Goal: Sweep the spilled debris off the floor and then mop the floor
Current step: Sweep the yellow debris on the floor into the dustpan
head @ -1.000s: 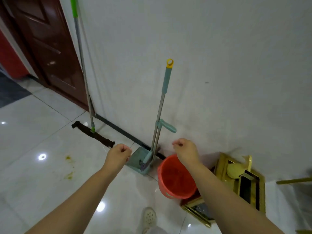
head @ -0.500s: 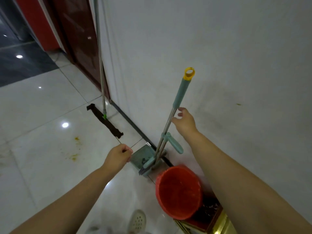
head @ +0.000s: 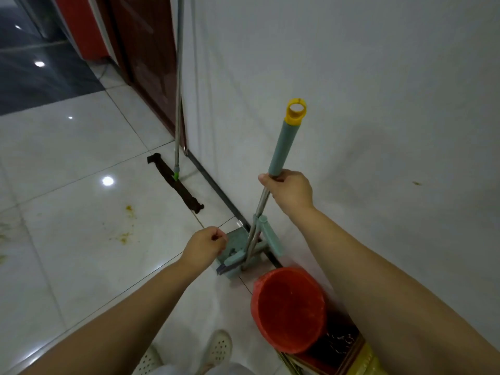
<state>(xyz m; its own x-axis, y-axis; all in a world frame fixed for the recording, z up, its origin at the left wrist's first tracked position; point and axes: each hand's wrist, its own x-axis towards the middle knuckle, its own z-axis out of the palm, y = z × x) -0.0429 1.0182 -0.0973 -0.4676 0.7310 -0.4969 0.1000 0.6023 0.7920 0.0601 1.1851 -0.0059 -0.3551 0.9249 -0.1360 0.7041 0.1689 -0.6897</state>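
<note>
While left hand [head: 204, 246] curls empty, right hand [head: 290, 188] grips broom handle [head: 284, 147].

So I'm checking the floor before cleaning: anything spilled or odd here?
Yes: yellowish debris is scattered across the white floor tiles left of the dustpan, with more at the left edge. A small speck marks the wall.
</note>
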